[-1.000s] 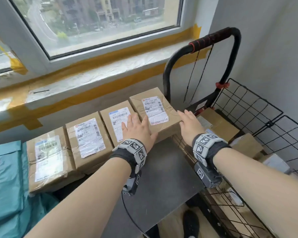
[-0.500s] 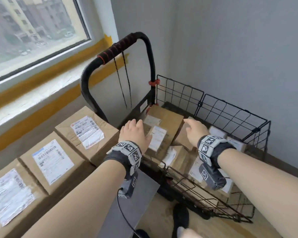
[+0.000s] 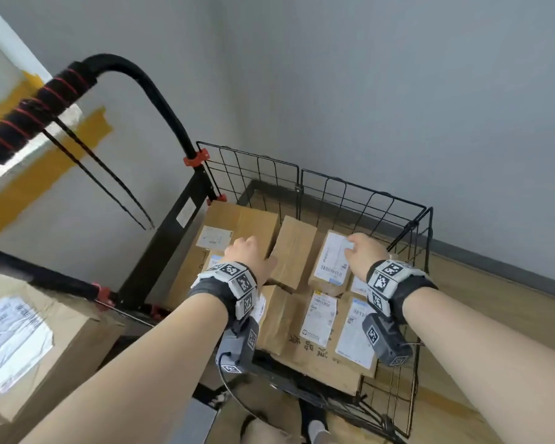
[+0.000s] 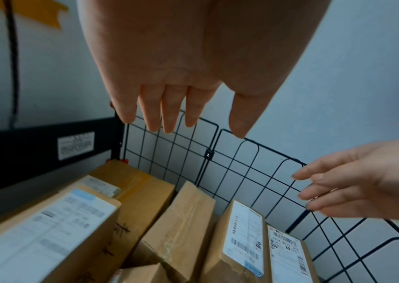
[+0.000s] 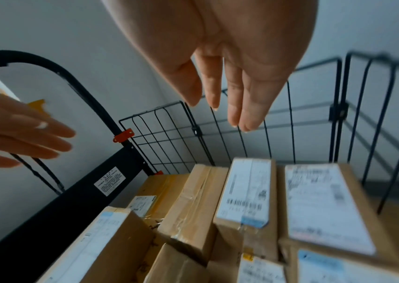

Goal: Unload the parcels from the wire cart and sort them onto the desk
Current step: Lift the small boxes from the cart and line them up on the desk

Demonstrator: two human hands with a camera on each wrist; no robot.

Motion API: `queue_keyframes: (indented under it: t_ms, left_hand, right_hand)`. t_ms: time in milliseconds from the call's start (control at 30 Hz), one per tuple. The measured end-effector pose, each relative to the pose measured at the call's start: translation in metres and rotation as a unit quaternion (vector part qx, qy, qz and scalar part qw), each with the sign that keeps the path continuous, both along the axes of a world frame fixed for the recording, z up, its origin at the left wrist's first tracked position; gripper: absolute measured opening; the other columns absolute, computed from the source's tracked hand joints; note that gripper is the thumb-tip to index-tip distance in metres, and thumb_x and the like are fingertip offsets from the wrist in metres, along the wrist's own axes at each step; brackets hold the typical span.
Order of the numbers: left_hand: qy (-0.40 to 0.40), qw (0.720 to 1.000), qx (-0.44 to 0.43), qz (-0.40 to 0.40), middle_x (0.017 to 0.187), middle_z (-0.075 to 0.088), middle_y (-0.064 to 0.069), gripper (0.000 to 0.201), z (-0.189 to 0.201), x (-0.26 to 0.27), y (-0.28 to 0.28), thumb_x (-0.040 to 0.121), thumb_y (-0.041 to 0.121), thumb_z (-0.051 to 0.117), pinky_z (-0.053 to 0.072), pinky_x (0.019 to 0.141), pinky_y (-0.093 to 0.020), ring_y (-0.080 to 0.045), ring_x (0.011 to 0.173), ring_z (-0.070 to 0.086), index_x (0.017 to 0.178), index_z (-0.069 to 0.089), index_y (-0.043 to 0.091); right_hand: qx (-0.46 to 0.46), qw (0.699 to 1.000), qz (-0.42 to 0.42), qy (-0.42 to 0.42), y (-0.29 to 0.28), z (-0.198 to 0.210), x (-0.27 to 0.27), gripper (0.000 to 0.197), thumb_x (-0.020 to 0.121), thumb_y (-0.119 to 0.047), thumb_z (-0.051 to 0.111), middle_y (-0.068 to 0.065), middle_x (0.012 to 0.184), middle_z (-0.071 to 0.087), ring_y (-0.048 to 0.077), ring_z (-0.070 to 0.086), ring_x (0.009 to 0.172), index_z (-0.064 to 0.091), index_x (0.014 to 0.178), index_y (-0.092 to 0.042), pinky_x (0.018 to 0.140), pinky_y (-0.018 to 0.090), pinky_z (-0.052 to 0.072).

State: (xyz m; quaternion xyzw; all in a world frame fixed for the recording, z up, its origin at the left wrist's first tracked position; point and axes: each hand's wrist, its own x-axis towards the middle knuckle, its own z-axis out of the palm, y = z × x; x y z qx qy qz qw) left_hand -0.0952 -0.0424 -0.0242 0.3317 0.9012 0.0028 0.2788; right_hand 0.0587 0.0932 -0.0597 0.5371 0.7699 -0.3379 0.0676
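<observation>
The black wire cart (image 3: pixel 350 200) holds several brown cardboard parcels. My left hand (image 3: pixel 249 249) hovers open over the big box at the cart's far left (image 3: pixel 237 219), with its thumb side next to a plain taped parcel (image 3: pixel 293 251). My right hand (image 3: pixel 361 249) hovers open over a narrow parcel with a white label (image 3: pixel 332 261). In the left wrist view my left hand (image 4: pixel 193 126) has straight fingers and holds nothing, above the taped parcel (image 4: pixel 181 220). The right wrist view shows my right hand (image 5: pixel 217 109) equally empty over the labelled parcel (image 5: pixel 246 193).
The cart's padded black handle (image 3: pixel 135 81) arches up at the left, against the grey wall. A labelled parcel (image 3: pixel 29 347) sits on the desk at the lower left. More labelled parcels (image 3: pixel 318 315) fill the cart's near side. Wooden floor lies to the right.
My view has swung right from the row of parcels on the desk to the cart. Both hands left the desk parcel and moved over the cart, then lower toward its parcels.
</observation>
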Motion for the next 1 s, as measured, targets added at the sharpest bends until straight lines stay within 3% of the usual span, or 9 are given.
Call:
queue_keyframes:
  t_ms: [100, 233, 333, 500, 633, 700, 833, 933, 1000]
  left_hand:
    - [-0.023, 0.999, -0.024, -0.006, 0.128, 0.049, -0.012, 0.052, -0.018, -0.001, 0.023, 0.091, 0.045, 0.048, 0.045, 0.085, -0.036, -0.030, 0.114, 0.051, 0.130, 0.044, 0.011]
    - [-0.060, 0.996, -0.058, -0.032, 0.135, 0.046, -0.012, 0.054, -0.052, -0.014, 0.052, 0.092, 0.042, 0.047, 0.044, 0.089, -0.036, -0.030, 0.120, 0.049, 0.136, 0.040, 0.010]
    - [-0.089, 0.992, -0.077, -0.046, 0.135, 0.048, -0.012, 0.054, -0.084, -0.025, 0.072, 0.094, 0.041, 0.046, 0.044, 0.086, -0.033, -0.029, 0.118, 0.051, 0.136, 0.040, 0.009]
    - [-0.132, 0.985, -0.113, -0.009, 0.129, 0.054, -0.014, 0.047, -0.138, -0.038, 0.087, 0.098, 0.035, 0.040, 0.043, 0.076, -0.028, -0.027, 0.111, 0.057, 0.135, 0.041, 0.005]
    - [-0.152, 0.977, -0.150, 0.002, 0.124, 0.057, -0.016, 0.038, -0.180, -0.050, 0.096, 0.099, 0.020, 0.039, 0.050, 0.089, -0.032, -0.028, 0.110, 0.059, 0.131, 0.047, 0.000]
    - [-0.160, 0.974, -0.158, 0.010, 0.127, 0.056, -0.016, 0.038, -0.198, -0.056, 0.100, 0.099, 0.019, 0.039, 0.047, 0.091, -0.031, -0.028, 0.114, 0.057, 0.131, 0.047, 0.000]
    - [-0.175, 0.973, -0.147, 0.046, 0.131, 0.054, -0.017, 0.042, -0.216, -0.060, 0.100, 0.097, 0.020, 0.043, 0.045, 0.093, -0.033, -0.030, 0.118, 0.054, 0.137, 0.042, 0.006]
    - [-0.217, 0.964, -0.120, 0.093, 0.130, 0.052, -0.018, 0.047, -0.219, -0.061, 0.097, 0.094, 0.020, 0.047, 0.048, 0.096, -0.043, -0.034, 0.115, 0.054, 0.139, 0.037, 0.010]
    - [-0.248, 0.956, -0.095, 0.124, 0.128, 0.053, -0.019, 0.048, -0.213, -0.063, 0.096, 0.093, 0.017, 0.048, 0.052, 0.089, -0.043, -0.035, 0.114, 0.054, 0.139, 0.037, 0.009]
  right_hand:
    - [-0.060, 0.998, -0.026, 0.016, -0.001, -0.021, -0.008, 0.042, 0.097, -0.021, 0.044, 0.013, 0.135, 0.052, 0.029, 0.054, 0.117, 0.041, 0.139, -0.015, 0.090, 0.028, 0.044]
    - [-0.113, 0.992, -0.058, 0.015, -0.001, -0.050, -0.017, 0.044, 0.096, -0.023, 0.049, 0.012, 0.135, 0.052, 0.028, 0.054, 0.117, 0.041, 0.139, -0.016, 0.091, 0.030, 0.046]
    - [-0.145, 0.987, -0.074, 0.014, 0.003, -0.072, -0.025, 0.046, 0.094, -0.025, 0.050, 0.010, 0.135, 0.051, 0.026, 0.053, 0.118, 0.041, 0.138, -0.014, 0.085, 0.024, 0.043]
    - [-0.183, 0.980, -0.054, 0.052, -0.003, -0.112, -0.066, 0.048, 0.093, -0.024, 0.051, 0.007, 0.133, 0.054, 0.022, 0.053, 0.119, 0.040, 0.138, -0.012, 0.097, 0.027, 0.043]
    - [-0.222, 0.975, -0.026, -0.012, -0.004, -0.144, -0.099, 0.056, 0.095, -0.035, 0.048, 0.013, 0.138, 0.046, 0.029, 0.049, 0.123, 0.032, 0.140, -0.007, 0.101, 0.035, 0.042]
    - [-0.218, 0.974, -0.016, -0.053, -0.001, -0.158, -0.112, 0.054, 0.096, -0.029, 0.048, 0.017, 0.140, 0.038, 0.030, 0.044, 0.126, 0.029, 0.140, -0.005, 0.102, 0.036, 0.039]
    - [-0.191, 0.976, -0.084, -0.064, 0.003, -0.172, -0.126, 0.059, 0.089, -0.012, 0.057, 0.017, 0.143, 0.024, 0.034, 0.040, 0.126, 0.024, 0.138, -0.011, 0.102, 0.039, 0.038]
    - [-0.218, 0.971, -0.095, -0.032, 0.006, -0.174, -0.126, 0.065, 0.090, -0.015, 0.056, 0.017, 0.139, 0.038, 0.032, 0.047, 0.123, 0.017, 0.142, -0.012, 0.097, 0.036, 0.042]
    - [-0.212, 0.971, -0.106, -0.009, 0.007, -0.170, -0.123, 0.069, 0.091, -0.018, 0.056, 0.016, 0.137, 0.039, 0.031, 0.048, 0.121, 0.014, 0.145, -0.012, 0.096, 0.035, 0.042]
